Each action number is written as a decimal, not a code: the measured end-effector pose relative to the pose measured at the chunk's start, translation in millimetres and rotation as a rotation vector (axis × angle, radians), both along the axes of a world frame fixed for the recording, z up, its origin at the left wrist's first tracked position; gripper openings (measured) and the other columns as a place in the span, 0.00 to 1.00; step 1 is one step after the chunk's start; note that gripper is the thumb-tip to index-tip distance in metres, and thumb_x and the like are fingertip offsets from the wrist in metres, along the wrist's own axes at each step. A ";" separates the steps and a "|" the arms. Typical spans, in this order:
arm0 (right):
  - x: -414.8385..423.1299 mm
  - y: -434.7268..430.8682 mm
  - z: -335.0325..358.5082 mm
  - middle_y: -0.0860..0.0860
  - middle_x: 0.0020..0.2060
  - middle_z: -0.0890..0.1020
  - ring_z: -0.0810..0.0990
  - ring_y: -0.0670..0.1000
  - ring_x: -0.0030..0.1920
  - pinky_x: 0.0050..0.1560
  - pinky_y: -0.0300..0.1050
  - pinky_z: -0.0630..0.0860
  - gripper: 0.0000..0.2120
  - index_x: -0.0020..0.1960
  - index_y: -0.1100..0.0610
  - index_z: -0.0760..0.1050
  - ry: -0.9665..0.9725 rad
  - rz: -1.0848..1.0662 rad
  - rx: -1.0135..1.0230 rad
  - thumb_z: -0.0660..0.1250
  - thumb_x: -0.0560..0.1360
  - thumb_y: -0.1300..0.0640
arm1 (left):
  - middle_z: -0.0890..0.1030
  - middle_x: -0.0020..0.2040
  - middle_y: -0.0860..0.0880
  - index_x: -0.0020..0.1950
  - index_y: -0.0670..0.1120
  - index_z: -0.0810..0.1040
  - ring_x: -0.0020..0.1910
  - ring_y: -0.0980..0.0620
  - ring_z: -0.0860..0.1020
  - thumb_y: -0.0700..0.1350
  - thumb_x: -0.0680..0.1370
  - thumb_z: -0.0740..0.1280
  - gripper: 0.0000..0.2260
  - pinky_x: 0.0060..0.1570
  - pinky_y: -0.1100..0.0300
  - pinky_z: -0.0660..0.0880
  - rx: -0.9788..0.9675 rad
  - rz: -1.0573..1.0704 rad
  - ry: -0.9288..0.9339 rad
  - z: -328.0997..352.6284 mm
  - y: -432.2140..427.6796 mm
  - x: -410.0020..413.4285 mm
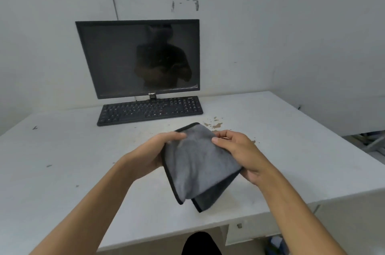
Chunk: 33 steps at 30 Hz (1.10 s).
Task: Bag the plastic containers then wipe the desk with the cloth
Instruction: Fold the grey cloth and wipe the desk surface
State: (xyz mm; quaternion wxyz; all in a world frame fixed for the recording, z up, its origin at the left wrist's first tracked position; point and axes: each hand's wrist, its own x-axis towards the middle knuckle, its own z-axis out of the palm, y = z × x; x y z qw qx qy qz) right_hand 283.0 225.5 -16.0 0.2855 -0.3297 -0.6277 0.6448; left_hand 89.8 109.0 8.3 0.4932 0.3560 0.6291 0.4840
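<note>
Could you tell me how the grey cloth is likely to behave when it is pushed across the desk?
The cloth is probably floppy: its folded layers sag below both hands. It looks light, pinched by fingertips alone. Its plush face would likely drag on the desk rather than slide.

Pale grey walls (270, 25) filled the upper frame; a dark monitor (138, 57) and black keyboard (150, 110) sat centre-left.
</note>
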 end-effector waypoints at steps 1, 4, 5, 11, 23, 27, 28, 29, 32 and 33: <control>9.6 6.4 5.0 0.61 0.50 0.85 0.83 0.54 0.48 0.51 0.47 0.79 0.10 0.57 0.64 0.80 0.023 0.017 -0.043 0.70 0.78 0.60 | 0.86 0.55 0.45 0.61 0.42 0.81 0.55 0.45 0.84 0.51 0.78 0.69 0.16 0.56 0.51 0.78 -0.017 -0.090 0.013 6.8 7.6 9.4; 32.2 24.8 9.6 0.63 0.53 0.84 0.83 0.55 0.49 0.52 0.49 0.79 0.13 0.59 0.65 0.80 0.103 -0.004 -0.155 0.69 0.79 0.58 | 0.86 0.57 0.43 0.63 0.43 0.78 0.57 0.43 0.84 0.48 0.77 0.71 0.18 0.60 0.49 0.78 -0.035 -0.208 0.000 16.1 29.4 31.7; 38.8 30.1 7.1 0.63 0.53 0.84 0.82 0.56 0.50 0.53 0.50 0.78 0.15 0.59 0.65 0.81 0.160 -0.042 -0.216 0.68 0.79 0.54 | 0.86 0.56 0.43 0.63 0.43 0.78 0.56 0.44 0.84 0.47 0.77 0.72 0.17 0.58 0.49 0.79 -0.014 -0.179 -0.049 15.6 38.0 38.9; 72.8 48.7 -26.1 0.57 0.50 0.85 0.84 0.58 0.49 0.50 0.54 0.81 0.24 0.60 0.60 0.79 0.203 -0.149 -0.377 0.69 0.75 0.41 | 0.87 0.54 0.43 0.63 0.41 0.79 0.55 0.45 0.85 0.46 0.78 0.71 0.16 0.56 0.51 0.80 0.051 0.072 -0.343 -2.3 105.6 77.3; 72.7 195.2 -33.5 0.59 0.54 0.85 0.85 0.60 0.53 0.58 0.56 0.80 0.19 0.63 0.62 0.78 -0.113 -0.403 -0.148 0.71 0.73 0.71 | 0.81 0.57 0.41 0.62 0.38 0.76 0.47 0.44 0.82 0.38 0.76 0.69 0.15 0.45 0.52 0.83 -0.103 0.111 -0.333 -40.8 221.9 77.4; 53.9 283.6 7.9 0.61 0.55 0.84 0.84 0.60 0.53 0.45 0.50 0.83 0.19 0.65 0.64 0.77 -0.035 -0.445 -0.093 0.69 0.74 0.71 | 0.82 0.53 0.42 0.58 0.38 0.78 0.51 0.44 0.81 0.36 0.78 0.66 0.10 0.58 0.47 0.79 0.053 0.112 -0.351 -1.2 282.5 73.2; 50.7 300.5 19.9 0.60 0.55 0.84 0.84 0.60 0.53 0.45 0.49 0.83 0.18 0.65 0.63 0.77 -0.006 -0.456 -0.087 0.69 0.75 0.69 | 0.81 0.52 0.43 0.59 0.39 0.78 0.51 0.45 0.80 0.37 0.78 0.66 0.10 0.58 0.48 0.77 0.079 0.115 -0.326 5.1 295.4 70.6; 47.2 315.5 30.4 0.59 0.55 0.83 0.82 0.59 0.55 0.48 0.49 0.82 0.17 0.64 0.61 0.76 -0.014 -0.481 -0.067 0.70 0.76 0.65 | 0.80 0.54 0.43 0.61 0.39 0.77 0.53 0.45 0.79 0.40 0.78 0.67 0.13 0.57 0.49 0.75 0.086 0.124 -0.265 9.7 305.8 66.0; 48.1 329.5 30.6 0.55 0.60 0.77 0.76 0.59 0.62 0.59 0.54 0.75 0.18 0.64 0.57 0.71 -0.283 -0.597 -0.010 0.69 0.78 0.53 | 0.74 0.68 0.44 0.74 0.42 0.68 0.64 0.44 0.75 0.50 0.74 0.70 0.31 0.58 0.51 0.71 -0.043 0.114 -0.004 -2.3 305.3 52.0; 47.5 326.4 23.9 0.56 0.60 0.76 0.75 0.59 0.63 0.60 0.54 0.74 0.18 0.64 0.58 0.71 -0.353 -0.610 -0.015 0.68 0.78 0.53 | 0.72 0.71 0.44 0.77 0.43 0.63 0.66 0.44 0.73 0.50 0.75 0.70 0.33 0.59 0.51 0.71 -0.092 0.099 0.050 -8.5 296.1 46.5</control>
